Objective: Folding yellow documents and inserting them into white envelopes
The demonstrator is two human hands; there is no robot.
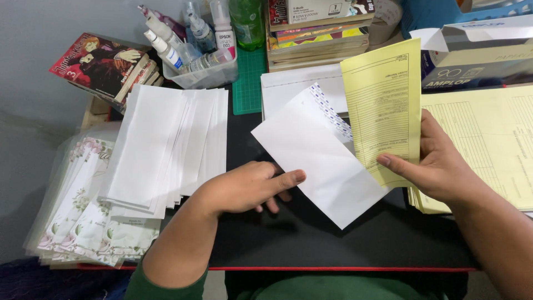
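counter [311, 239]: black, bearing everything.
envelope stack [166, 150]: fanned at left, near.
yellow form [383, 105]: folded, pinched upright in right hand [438, 166], angled toward flap.
white envelope [319, 161]: flap open, steadied by left hand [250, 186], clamped on its edge.

The envelope [319, 166] is plain white, with a strip of small blue print along its open flap, and the folded form [383, 105] beside it is pale yellow, ruled with fine dark lines, like the yellow sheets [488, 144] farther right. The fanned stack of envelopes [166, 150] is white, while the clear-wrapped cards [83, 216] carry pink and green flower patterns on white. The desk mat [311, 239] is black with a red front edge, the cutting mat [249, 83] is green, and the book [97, 64] has a red and black cover.
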